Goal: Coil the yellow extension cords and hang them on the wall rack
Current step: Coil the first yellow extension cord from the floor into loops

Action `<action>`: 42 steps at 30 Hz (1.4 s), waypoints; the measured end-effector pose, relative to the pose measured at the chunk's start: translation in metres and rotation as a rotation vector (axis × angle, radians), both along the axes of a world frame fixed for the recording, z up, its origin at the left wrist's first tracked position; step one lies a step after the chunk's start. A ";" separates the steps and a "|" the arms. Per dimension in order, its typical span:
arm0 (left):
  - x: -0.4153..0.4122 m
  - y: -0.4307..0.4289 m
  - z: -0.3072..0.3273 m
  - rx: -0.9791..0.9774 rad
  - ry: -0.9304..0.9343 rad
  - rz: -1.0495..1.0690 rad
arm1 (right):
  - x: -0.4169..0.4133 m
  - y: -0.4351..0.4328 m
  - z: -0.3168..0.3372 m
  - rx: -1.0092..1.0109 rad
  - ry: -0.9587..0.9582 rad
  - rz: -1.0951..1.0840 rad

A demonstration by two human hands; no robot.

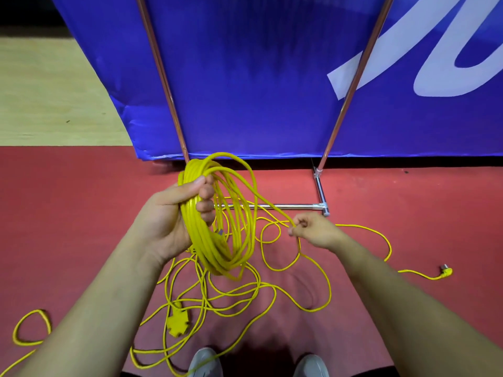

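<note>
My left hand (pixel 174 213) grips a bundle of several yellow cord loops, the coil (pixel 217 240), held upright in front of me. A single strand runs from the coil's top to my right hand (pixel 313 229), which pinches it between thumb and fingers. Below, the loose yellow cord (pixel 272 289) lies tangled on the red floor. A yellow multi-outlet socket block (pixel 178 323) rests on the floor under my left forearm. The yellow plug end (pixel 445 272) lies at the far right. No wall rack is visible.
A blue banner (pixel 258 77) on a chrome tube stand fills the back; its metal base bar (pixel 288 206) lies on the floor behind the coil. Another cord loop (pixel 30 327) lies at lower left. My grey shoes (pixel 205 363) show at the bottom edge.
</note>
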State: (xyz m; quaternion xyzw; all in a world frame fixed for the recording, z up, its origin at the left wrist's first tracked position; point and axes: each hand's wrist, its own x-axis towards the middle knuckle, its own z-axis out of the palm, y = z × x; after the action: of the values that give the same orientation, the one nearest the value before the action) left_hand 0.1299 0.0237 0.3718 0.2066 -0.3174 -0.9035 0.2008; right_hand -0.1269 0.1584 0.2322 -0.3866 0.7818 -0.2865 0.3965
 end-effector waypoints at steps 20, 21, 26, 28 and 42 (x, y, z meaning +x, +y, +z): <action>-0.011 0.008 -0.015 -0.385 -0.307 -0.083 | 0.070 -0.019 0.145 0.170 -0.053 0.615; -0.010 0.010 -0.018 -0.419 -0.326 -0.130 | 0.074 -0.018 0.156 0.075 -0.122 0.628; -0.004 0.016 -0.006 -0.408 -0.220 -0.291 | 0.054 -0.022 0.156 -0.350 -0.251 0.330; -0.003 0.015 0.000 -0.269 -0.147 -0.225 | 0.042 -0.020 0.137 -0.359 -0.284 0.256; -0.004 0.006 0.002 -0.131 -0.306 -0.042 | 0.007 -0.009 0.044 -0.228 -0.256 0.118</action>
State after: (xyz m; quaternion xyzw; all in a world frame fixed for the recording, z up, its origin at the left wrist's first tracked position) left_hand 0.1258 0.0293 0.3740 0.3218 -0.4068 -0.8427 0.1442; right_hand -0.1202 0.1498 0.2764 -0.4346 0.6632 -0.3966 0.4626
